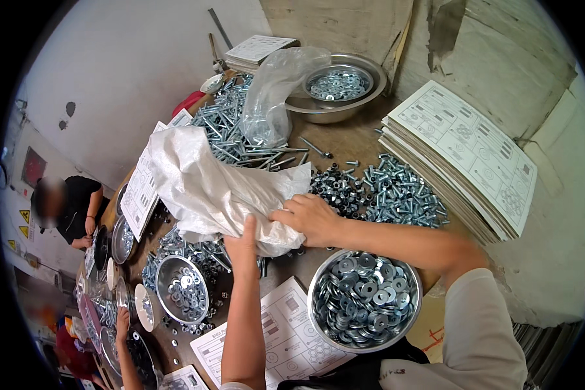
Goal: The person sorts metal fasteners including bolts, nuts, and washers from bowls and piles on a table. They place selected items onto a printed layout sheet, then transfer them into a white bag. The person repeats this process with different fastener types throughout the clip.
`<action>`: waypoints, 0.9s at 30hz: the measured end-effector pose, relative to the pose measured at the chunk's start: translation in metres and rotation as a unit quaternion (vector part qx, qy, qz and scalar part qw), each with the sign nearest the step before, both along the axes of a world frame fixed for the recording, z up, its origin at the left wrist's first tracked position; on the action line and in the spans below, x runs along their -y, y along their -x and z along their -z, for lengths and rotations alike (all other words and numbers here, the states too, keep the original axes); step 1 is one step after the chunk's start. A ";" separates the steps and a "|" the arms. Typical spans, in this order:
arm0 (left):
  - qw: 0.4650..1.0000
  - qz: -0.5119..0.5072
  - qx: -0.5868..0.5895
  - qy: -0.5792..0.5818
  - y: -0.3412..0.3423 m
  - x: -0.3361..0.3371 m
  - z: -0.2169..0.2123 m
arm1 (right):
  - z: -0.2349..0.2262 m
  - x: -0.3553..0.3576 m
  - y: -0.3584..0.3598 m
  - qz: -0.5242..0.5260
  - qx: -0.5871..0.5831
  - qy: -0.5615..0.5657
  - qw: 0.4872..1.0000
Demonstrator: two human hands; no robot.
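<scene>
Near the frame's centre, the left hand [242, 247] and right hand [311, 220] are gripping a white sack [208, 185], which is extending toward the upper left; a washer-filled bowl [365, 350] is sitting at lower centre.

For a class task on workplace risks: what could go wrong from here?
The right forearm is close to the washer bowl; a careless swing might tip it.

The white sack, held by the left hand and right hand, lies beside dark fasteners; dragging it could mix them with nearby silver bolts.
</scene>
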State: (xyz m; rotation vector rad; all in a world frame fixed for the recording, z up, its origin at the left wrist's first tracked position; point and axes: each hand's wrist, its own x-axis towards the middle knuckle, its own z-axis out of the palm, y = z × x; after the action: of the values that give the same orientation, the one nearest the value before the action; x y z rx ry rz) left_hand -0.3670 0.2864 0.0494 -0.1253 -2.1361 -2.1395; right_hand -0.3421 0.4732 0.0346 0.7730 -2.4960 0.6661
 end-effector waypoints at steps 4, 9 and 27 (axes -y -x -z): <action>0.994 0.010 0.095 -0.053 0.012 -0.006 -0.016 | -0.013 0.015 0.022 -0.030 -0.005 0.074 0.997; 0.953 0.004 0.169 -0.251 0.063 0.018 -0.015 | -0.052 0.025 0.046 -0.022 -0.005 0.102 0.995; 0.912 0.026 0.064 -0.405 0.096 0.004 -0.084 | -0.051 -0.012 0.104 0.062 0.254 0.149 0.954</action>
State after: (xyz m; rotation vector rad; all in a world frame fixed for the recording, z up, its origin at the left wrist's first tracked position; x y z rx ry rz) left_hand -0.4627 0.2823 0.1331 0.0391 -1.1249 -2.9206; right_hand -0.4458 0.4849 0.0855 0.3567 -2.7560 1.2933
